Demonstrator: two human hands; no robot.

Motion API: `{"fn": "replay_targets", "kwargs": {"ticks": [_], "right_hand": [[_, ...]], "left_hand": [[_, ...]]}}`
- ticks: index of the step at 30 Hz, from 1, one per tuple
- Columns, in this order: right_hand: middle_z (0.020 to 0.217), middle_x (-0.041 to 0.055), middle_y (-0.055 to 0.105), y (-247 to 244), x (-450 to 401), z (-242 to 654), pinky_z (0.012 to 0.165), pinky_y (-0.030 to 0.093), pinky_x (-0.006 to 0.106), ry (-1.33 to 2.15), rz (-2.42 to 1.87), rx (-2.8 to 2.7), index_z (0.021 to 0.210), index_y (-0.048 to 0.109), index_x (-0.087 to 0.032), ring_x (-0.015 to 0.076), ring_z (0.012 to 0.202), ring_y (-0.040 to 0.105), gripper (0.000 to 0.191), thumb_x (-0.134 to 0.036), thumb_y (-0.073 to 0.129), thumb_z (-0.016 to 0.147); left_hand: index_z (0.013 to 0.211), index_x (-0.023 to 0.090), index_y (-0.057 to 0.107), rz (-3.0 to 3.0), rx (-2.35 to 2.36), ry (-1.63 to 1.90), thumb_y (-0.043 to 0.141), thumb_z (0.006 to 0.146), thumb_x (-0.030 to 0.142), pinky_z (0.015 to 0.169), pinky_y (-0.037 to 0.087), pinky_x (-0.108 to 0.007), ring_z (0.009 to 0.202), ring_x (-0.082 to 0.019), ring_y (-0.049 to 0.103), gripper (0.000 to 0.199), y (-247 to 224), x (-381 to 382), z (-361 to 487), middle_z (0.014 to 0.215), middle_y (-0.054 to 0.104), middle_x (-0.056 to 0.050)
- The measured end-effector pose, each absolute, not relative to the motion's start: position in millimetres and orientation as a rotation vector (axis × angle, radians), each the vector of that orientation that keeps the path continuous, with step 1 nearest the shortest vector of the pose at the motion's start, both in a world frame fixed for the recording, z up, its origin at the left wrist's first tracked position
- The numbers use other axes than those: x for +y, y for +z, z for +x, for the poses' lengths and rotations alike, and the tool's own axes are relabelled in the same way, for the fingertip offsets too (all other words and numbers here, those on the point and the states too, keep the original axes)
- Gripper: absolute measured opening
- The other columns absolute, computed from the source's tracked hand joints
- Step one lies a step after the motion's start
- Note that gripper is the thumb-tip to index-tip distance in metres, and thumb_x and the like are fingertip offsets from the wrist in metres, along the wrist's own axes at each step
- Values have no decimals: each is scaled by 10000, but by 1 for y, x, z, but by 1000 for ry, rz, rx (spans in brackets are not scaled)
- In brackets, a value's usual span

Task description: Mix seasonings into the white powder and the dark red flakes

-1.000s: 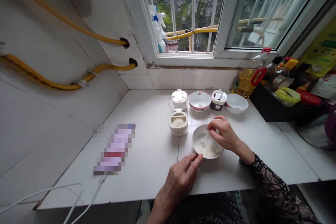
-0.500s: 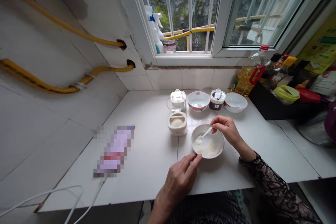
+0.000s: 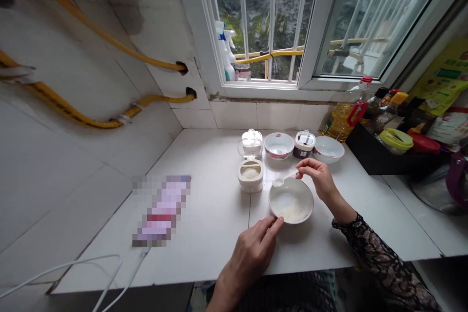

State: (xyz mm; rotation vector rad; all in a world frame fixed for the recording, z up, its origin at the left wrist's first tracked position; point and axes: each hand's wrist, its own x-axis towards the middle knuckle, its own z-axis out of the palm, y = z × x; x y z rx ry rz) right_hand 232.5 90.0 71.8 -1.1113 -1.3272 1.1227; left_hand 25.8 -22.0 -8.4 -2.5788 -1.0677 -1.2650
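Observation:
My right hand (image 3: 319,180) pinches the handle end of a small white spoon (image 3: 279,182). The spoon is held over the far-left rim of a white bowl (image 3: 306,197). Pale grains (image 3: 292,212), perhaps rice, lie at the bottom of that bowl. Thumb and fingers of my left hand (image 3: 253,247) close on the bowl's near-left rim. Just beyond the bowl's left side stands a storage jar (image 3: 250,186) with its clear lid up and pale grains inside.
Behind stand a white lidded jar (image 3: 252,140), a flowered bowl (image 3: 279,152), a jar with dark contents (image 3: 303,150) and another white bowl (image 3: 329,155). An oil bottle (image 3: 340,122) and a black rack (image 3: 365,156) are at the right. A blurred phone-like object (image 3: 164,209) with a cable lies left.
My right hand has raised the spoon from inside the bowl to its far rim, towards the open jar. My left hand stays at the bowl's rim. The view has shifted slightly.

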Motion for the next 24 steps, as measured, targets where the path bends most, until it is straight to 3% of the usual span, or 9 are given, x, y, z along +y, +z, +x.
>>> {"fn": "replay_targets", "kwargs": {"ticks": [4,6,9,12,15,18,22,24], "right_hand": [[697,19,696,86,95,210,671,532,337,898,-1018,-1430,789,632,-198,181,629,662,103,-299,627,769],[753,30,717,90,94,197,788,532,388,648,-989,-1550,843,626,-210,197,704,677,71,-273,591,840],[744,15,726,89,89,182,1022,410,487,223,-894,-1841,852,619,-230,196,735,666,110,-185,529,896],[749,-1,723,86,85,175,1097,323,501,0,-792,-2044,854,618,-238,182,722,659,189,-130,475,916],[768,5,733,85,84,179,1088,329,500,-26,-784,-1989,872,618,-236,185,733,668,178,-128,484,919],[745,11,735,87,84,192,1037,391,488,157,-884,-1834,867,620,-234,199,732,674,104,-180,541,908],[744,18,704,85,81,220,745,530,364,511,-1034,-1637,846,630,-211,190,655,666,57,-232,578,860],[709,10,690,80,78,233,725,521,353,510,-1086,-1669,811,633,-209,188,653,658,61,-218,579,837]], "left_hand": [[1300,121,541,-2566,-1061,-1272,393,894,1,762,591,-239,926,-176,704,449,-9,-22,26,1022,702,-126],[1312,124,533,-2568,-1059,-1265,390,897,8,764,591,-238,930,-175,704,454,-9,-22,26,1023,703,-129],[1304,119,536,-2566,-1056,-1262,392,891,3,763,591,-243,934,-179,701,452,-9,-21,26,1027,703,-135],[1274,103,551,-2549,-1043,-1283,402,885,-5,751,595,-255,917,-188,702,431,-8,-21,26,1019,702,-141],[1282,111,548,-2551,-1037,-1274,393,892,7,755,596,-251,920,-185,703,433,-7,-20,27,1010,704,-136],[1313,125,530,-2560,-1059,-1261,371,900,14,764,594,-246,926,-176,703,457,-7,-21,27,1018,703,-131],[1330,130,516,-2579,-1069,-1251,374,905,18,750,592,-242,923,-175,701,462,-7,-22,26,1031,701,-131],[1323,125,519,-2581,-1068,-1249,375,901,14,746,592,-241,914,-175,701,460,-7,-22,26,1025,700,-131]]}}
